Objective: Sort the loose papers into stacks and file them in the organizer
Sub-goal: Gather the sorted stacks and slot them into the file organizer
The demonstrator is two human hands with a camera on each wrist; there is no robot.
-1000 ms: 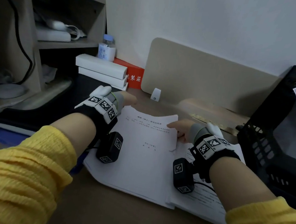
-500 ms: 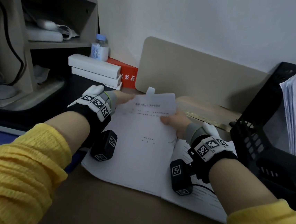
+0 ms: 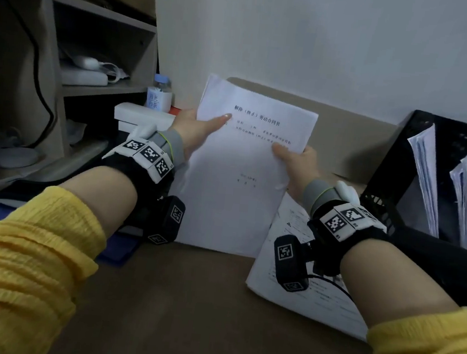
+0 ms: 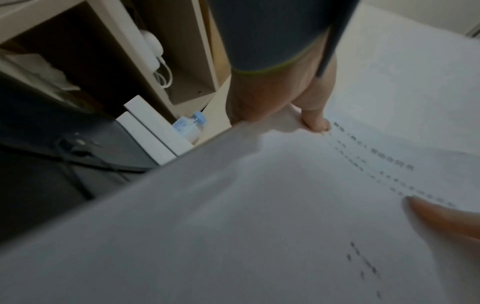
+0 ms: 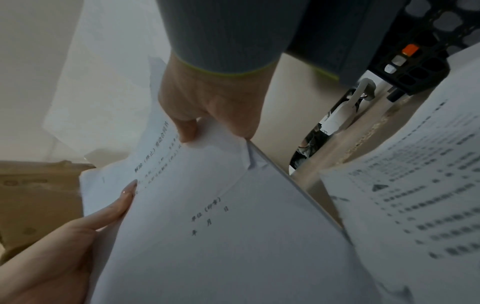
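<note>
Stack [image 3: 234, 182] just came up off the desk [image 3: 186, 300], left hand [image 3: 193, 133] and right hand [image 3: 293, 161] pinching its sides; organizer [image 3: 390, 192] probably next.

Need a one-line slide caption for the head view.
Both hands, left hand and right hand, hold a stack of papers tilted up off the desk, beside a black organizer.

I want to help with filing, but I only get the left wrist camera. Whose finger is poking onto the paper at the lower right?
Observer: That's the right hand, pinching the paper stack's right edge; the left hand holds the other side.
Operator: Where can it go?
Observer: A black organizer stands to the right, with paper bundles upright inside.
Operator: Any papers left?
Observer: One printed pile lies on the desk under the right wrist.
</note>
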